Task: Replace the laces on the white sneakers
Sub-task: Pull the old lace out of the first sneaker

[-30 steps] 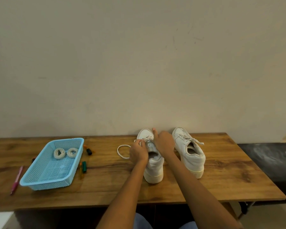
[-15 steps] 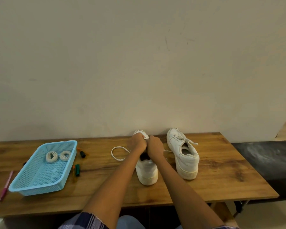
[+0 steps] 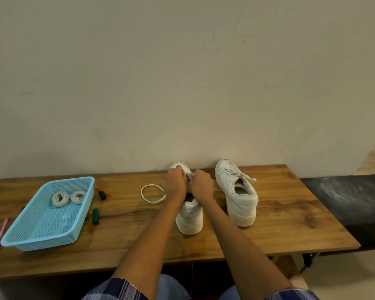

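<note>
Sneaker (image 3: pixel 189 215) nearest me stood mid-desk (image 3: pixel 279 224), its mate (image 3: pixel 238 195) just right. Both my hands, left (image 3: pixel 174 187) and right (image 3: pixel 201 187), pinched its lace (image 3: pixel 153 193), which looped left of the sneaker.

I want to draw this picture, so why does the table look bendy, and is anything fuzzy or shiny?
Head view: the wide lens bows the table edges; light is soft and warm, with faint shadows beside the sneakers; no strong glare; the hands, left hand and right hand, and the lace they pinch look slightly soft, as do the coiled laces in the blue basket.
</note>
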Tool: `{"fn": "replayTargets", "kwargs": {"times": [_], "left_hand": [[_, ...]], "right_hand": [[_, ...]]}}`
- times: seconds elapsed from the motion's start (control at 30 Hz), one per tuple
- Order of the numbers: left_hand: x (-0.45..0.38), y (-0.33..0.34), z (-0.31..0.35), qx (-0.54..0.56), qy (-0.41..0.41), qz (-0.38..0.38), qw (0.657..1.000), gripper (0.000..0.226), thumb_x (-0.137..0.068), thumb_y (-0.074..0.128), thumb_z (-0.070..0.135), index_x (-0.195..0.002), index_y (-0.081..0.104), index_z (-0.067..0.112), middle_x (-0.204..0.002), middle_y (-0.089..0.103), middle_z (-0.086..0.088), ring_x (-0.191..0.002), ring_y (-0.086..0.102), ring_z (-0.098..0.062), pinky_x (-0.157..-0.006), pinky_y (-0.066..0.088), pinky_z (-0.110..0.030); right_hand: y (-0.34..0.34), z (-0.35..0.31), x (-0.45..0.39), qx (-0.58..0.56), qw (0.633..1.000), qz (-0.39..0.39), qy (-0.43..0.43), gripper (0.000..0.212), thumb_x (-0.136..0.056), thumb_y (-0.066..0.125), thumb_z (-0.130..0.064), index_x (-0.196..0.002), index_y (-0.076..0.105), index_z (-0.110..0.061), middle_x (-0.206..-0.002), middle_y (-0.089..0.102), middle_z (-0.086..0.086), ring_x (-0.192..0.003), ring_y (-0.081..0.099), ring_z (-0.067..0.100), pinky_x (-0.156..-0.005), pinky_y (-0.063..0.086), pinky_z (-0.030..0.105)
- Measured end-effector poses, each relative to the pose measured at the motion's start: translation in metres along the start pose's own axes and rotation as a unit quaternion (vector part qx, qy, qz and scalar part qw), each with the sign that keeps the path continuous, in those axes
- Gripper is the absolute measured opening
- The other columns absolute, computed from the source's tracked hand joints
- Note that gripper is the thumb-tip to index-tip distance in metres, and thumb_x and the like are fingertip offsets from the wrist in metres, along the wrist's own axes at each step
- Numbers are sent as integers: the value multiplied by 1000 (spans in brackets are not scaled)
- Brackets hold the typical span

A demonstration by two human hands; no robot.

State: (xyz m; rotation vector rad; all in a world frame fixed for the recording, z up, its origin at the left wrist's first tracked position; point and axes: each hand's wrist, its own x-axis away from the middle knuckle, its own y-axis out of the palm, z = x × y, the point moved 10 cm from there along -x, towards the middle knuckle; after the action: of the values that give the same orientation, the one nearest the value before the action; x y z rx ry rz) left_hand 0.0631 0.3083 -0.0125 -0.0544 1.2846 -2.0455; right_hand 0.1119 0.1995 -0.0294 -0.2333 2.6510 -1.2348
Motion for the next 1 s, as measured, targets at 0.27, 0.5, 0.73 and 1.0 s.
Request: {"fn": "replayTargets", "kwargs": {"times": [0.27,0.5,0.73,1.0], "left_hand": [[8,-2,-49,140,-216,32,966,20,-95,43,18,-111,49,9,-112,61,-13,-100,57,-34,-70,39,-36],[3,-8,-9,64,-23,27,997,22,-88,57,27,-107,61,18,-115,55,-4,-107,48,-21,-70,40,-28],[2,-5,1,-11,14,16,1000,21,-95,51,23,-106,67,15,-119,58,-2,-111,45,-18,-72,30,-21],[1,-2,-3,-20,-2,15,1000,20,-95,51,23,-107,66,16,-117,59,-1,-109,47,-19,-69,30,-23]], "right_hand": [[0,1,2,12,1000,8,-4,18,-94,49,-15,-103,61,-4,-104,66,12,-95,62,25,-73,46,29],[-2,2,2,13,1000,8,2,21,-97,48,-19,-105,60,-5,-106,66,11,-95,63,23,-68,41,24],[-4,1,4,6,1000,6,4,27,-97,49,-27,-107,60,-4,-108,65,12,-99,62,25,-71,39,25],[-3,2,3,6,1000,5,8,28,-98,47,-27,-107,59,-4,-108,65,12,-100,61,24,-70,38,25]]}}
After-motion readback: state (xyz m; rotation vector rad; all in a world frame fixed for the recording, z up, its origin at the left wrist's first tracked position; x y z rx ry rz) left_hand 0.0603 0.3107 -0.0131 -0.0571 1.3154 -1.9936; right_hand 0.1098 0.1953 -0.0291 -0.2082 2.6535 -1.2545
